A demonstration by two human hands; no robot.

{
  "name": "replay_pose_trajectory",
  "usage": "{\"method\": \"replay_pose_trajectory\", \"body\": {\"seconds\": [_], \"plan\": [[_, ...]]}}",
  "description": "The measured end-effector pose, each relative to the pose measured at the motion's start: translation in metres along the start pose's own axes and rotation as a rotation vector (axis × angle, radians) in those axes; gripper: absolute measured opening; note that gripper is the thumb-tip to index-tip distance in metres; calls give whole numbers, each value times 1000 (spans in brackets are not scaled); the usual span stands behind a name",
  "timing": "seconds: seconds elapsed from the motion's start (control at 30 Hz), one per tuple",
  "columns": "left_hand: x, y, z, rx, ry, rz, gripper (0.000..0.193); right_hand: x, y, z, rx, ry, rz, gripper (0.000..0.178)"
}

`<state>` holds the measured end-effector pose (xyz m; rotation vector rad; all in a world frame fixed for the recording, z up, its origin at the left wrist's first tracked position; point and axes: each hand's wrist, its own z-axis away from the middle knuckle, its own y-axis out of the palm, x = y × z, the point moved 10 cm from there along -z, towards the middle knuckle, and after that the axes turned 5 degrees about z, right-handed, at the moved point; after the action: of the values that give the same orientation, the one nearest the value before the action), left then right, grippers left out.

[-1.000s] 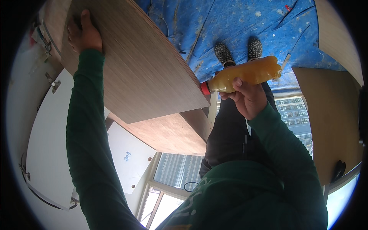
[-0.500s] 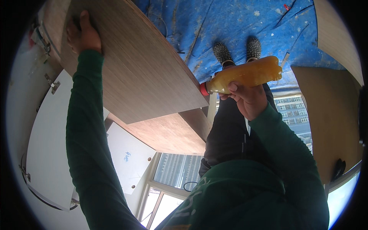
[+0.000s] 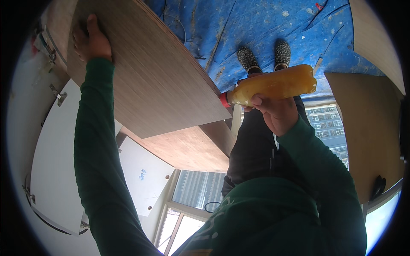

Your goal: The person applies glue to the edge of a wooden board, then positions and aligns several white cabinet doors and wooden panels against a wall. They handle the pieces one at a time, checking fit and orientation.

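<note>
My right hand (image 3: 277, 110) is wrapped round a plastic bottle (image 3: 277, 82) of yellow-orange liquid, held almost on its side in front of my legs. Its red cap (image 3: 224, 100) points left and lies close to the corner of a wood-grain panel (image 3: 149, 72); whether they touch I cannot tell. At the upper left, my left hand (image 3: 92, 42) rests flat on that panel with the thumb spread from the fingers and nothing held.
A blue sheet (image 3: 273, 21) with pale specks covers the floor under my shoes (image 3: 282, 53). White door panels (image 3: 53, 158) with metal hinges (image 3: 60, 94) stand at the left. Below the wood-grain panel is a lighter board (image 3: 183, 147). A brown board (image 3: 363, 128) leans at the right.
The bottle has shifted very slightly, its base a little lower and its cap a little further left. My left hand still lies on the panel.
</note>
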<state>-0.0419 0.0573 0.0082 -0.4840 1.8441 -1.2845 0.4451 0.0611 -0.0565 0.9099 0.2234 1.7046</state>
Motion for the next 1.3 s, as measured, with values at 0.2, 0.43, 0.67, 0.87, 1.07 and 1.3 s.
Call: {"method": "replay_pose_trajectory", "body": {"seconds": [0.2, 0.43, 0.67, 0.87, 1.07, 1.3], "plan": [[-3, -1, 0, -6, -2, -6, 90, 17, 16, -22, -83, -81, -147, 49], [-2, -1, 1, 1, -20, -16, 91, -4, -2, 13, -15, -25, 3, 58], [-3, -1, 0, -3, 22, 2, 91, 14, 12, -22, -67, -73, -112, 54], [-2, 0, -1, -7, 15, -2, 91, 20, 19, -30, -60, -89, -139, 49], [-1, -1, 1, -8, 7, -7, 91, -5, -2, 9, -33, 24, -45, 61], [-1, -2, -3, -10, 25, -48, 90, 9, 12, -23, -46, -47, -81, 58]]}}
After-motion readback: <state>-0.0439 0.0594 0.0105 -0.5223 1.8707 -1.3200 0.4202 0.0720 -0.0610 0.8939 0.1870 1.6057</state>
